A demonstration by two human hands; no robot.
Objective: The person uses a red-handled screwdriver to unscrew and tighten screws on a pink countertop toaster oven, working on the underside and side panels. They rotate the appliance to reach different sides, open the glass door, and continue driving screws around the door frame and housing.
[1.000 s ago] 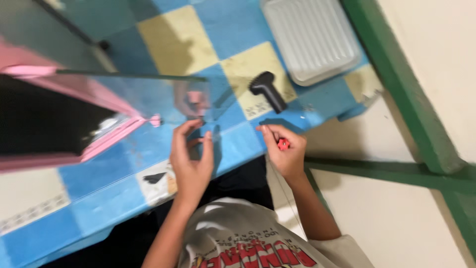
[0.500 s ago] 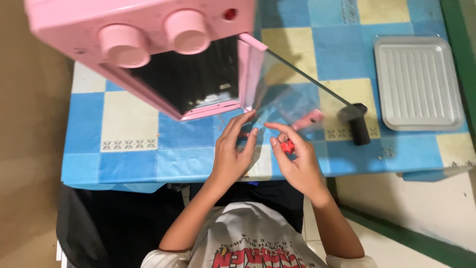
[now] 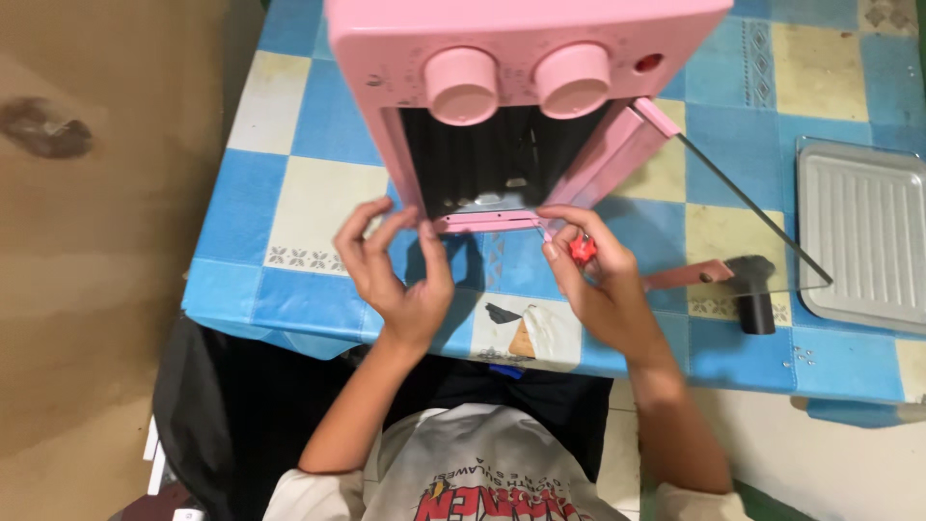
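Nearest the camera, the person's two bare forearms reach forward over the edge of the blue-and-cream tiled table. The left hand is raised with palm turned inward, fingers spread and curled, thumb tip touching the lower pink frame edge of the small pink toaster oven; it grips nothing, only steadying. The right hand is closed around a small red-handled screwdriver, its thin shaft angled toward the bottom front corner of the oven, near the door hinge.

Judging by this, the step in hand is working a fastener at the lower front frame, beside the hinge. The next move seems to call for seating the tip squarely and holding the frame firm with the left hand so the light oven does not slide.

Beyond the hands, the oven stands on the table, its glass door swung open to the right, with the black door handle at its outer end. Farther right lies a ribbed grey metal baking tray.
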